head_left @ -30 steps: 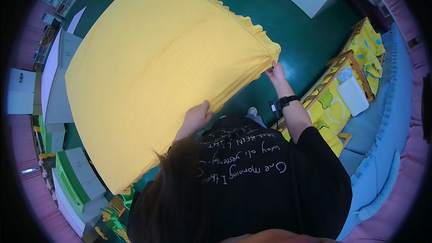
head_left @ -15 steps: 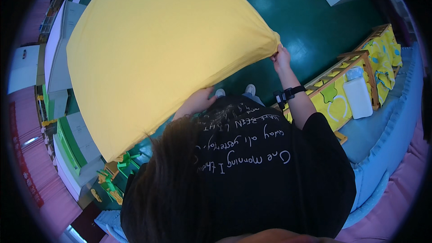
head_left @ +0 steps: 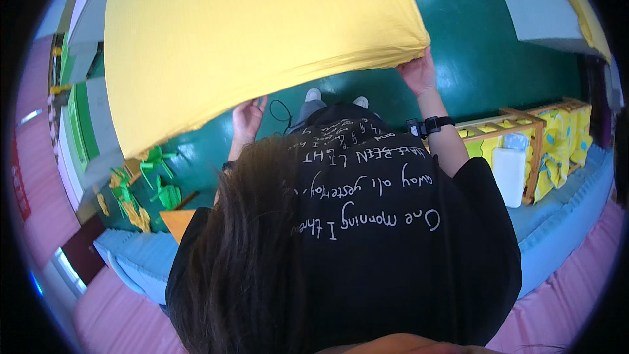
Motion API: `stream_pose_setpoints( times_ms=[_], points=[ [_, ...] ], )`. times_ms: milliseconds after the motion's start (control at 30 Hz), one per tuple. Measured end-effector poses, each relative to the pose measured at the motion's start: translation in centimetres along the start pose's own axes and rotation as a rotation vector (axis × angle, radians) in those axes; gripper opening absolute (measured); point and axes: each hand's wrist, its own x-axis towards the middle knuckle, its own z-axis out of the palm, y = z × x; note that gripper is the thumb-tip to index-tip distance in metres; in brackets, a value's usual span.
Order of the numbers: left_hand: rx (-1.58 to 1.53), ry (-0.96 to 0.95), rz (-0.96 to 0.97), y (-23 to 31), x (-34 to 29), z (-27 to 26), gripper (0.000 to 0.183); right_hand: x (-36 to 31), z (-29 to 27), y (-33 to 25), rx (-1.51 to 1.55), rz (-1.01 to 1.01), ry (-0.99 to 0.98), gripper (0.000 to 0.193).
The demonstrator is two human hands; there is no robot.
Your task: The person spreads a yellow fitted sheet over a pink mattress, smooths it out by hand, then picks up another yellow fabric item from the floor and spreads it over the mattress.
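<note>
Since the earlier frame the left hand [head_left: 247,120] has drawn back from lying along the near edge of the yellow cloth [head_left: 262,33], and more green floor [head_left: 485,78] shows beyond the right corner. The left fingers are loosely parted, palm partly showing, right at that edge; whether the tips touch it cannot be told. The right hand [head_left: 419,73] grasps the near right corner, its fingers closed on gathered fabric.

The cloth lies broad and mostly smooth in front of the person, apparently over a table that it hides. As far as one can judge, the spreading is largely done; the near right corner remains bunched in the grip, and the near edge is creased and not yet settled. The far edge is out of view, so its state cannot be told.

Further out, a thin black cord [head_left: 280,101] loops beside the shoes [head_left: 313,95], a possible snag underfoot. Green chairs [head_left: 167,195] crowd the floor near the left corner and could hinder a step that way. To the right stands a wooden bed frame [head_left: 534,157] with yellow patterned bedding [head_left: 560,141].
</note>
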Motion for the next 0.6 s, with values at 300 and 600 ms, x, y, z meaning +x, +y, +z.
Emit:
stream_pose_setpoints(
  times_ms=[300,600],
  points=[
    [-0.267,0.030,0.032,0.4,-1.8,2.8,0.042,0.8,-2.8,-0.5,0.050,0.248,-0.256,0.025],
    [-0.205,-0.166,-0.190,0.9,-2.4,2.4,0.038,-0.4,0.2,-0.9,-0.521,0.273,-0.024,0.029]
  ],
)
